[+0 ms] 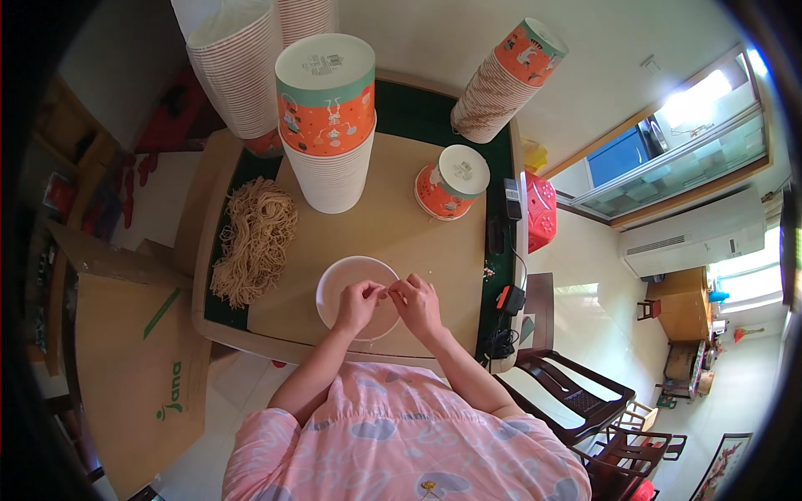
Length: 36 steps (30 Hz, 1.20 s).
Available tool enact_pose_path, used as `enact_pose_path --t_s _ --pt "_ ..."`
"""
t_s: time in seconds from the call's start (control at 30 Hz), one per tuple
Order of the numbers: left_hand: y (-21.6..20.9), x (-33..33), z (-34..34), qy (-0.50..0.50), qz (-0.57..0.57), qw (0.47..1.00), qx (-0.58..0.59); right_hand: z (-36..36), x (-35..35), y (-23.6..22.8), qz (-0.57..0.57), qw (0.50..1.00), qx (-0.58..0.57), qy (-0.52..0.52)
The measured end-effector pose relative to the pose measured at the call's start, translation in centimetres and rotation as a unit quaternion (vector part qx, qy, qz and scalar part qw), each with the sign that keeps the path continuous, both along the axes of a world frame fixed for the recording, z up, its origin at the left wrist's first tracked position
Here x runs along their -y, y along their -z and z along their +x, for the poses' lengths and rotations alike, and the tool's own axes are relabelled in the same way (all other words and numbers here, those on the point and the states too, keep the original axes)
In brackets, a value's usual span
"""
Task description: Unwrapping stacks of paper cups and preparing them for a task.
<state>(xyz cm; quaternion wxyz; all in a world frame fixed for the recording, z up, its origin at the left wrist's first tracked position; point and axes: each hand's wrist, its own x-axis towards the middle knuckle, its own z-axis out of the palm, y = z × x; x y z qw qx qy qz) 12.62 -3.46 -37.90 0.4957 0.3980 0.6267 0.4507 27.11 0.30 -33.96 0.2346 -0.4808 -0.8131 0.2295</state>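
Note:
A white paper bowl [347, 280] stands open side up on the brown table top [393, 234] right in front of me. My left hand [357, 304] and my right hand [418, 305] meet over the bowl's right rim, fingertips pinched together on a thin string that I can barely make out. A heap of tan strings [255, 238] lies on the table's left side, apart from both hands.
Tall stacks of upturned orange-and-white paper bowls [327, 117] stand behind the bowl, a short stack [451, 184] to the right, a leaning stack [510, 79] further back. A brown cardboard box [134, 359] sits left; dark chairs [576, 401] and a red stool [541, 209] right.

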Motion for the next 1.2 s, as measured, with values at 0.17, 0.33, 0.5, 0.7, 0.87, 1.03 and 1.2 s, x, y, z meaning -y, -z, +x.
enact_pose_path --t_s 0.17,0.33,0.5,0.7,0.87,1.03,1.2 --pt "-0.3 0.0 0.3 -0.022 0.100 0.986 -0.129 0.0 0.1 0.1 0.015 0.999 -0.019 -0.022" --pt "-0.4 -0.1 0.9 -0.053 0.093 0.984 -0.141 0.1 0.1 0.3 0.018 0.999 -0.024 -0.018" --pt "-1.1 -0.1 0.4 -0.028 0.067 0.993 -0.088 -0.1 0.3 -1.2 0.023 0.999 -0.041 0.003" --pt "-3.3 0.1 0.7 0.002 0.030 0.999 -0.023 0.4 0.7 -1.1 0.019 0.998 -0.068 -0.001" --pt "-3.9 0.1 1.0 0.015 0.044 0.999 0.021 0.6 1.0 -1.1 0.009 0.993 -0.115 0.021" --pt "-3.7 -0.1 1.6 0.013 0.065 0.997 0.050 0.7 1.2 -0.9 0.009 0.991 -0.124 0.044" --pt "-3.0 0.9 2.7 -0.055 0.049 0.995 0.071 1.0 1.1 -0.3 -0.008 0.984 -0.162 0.072"
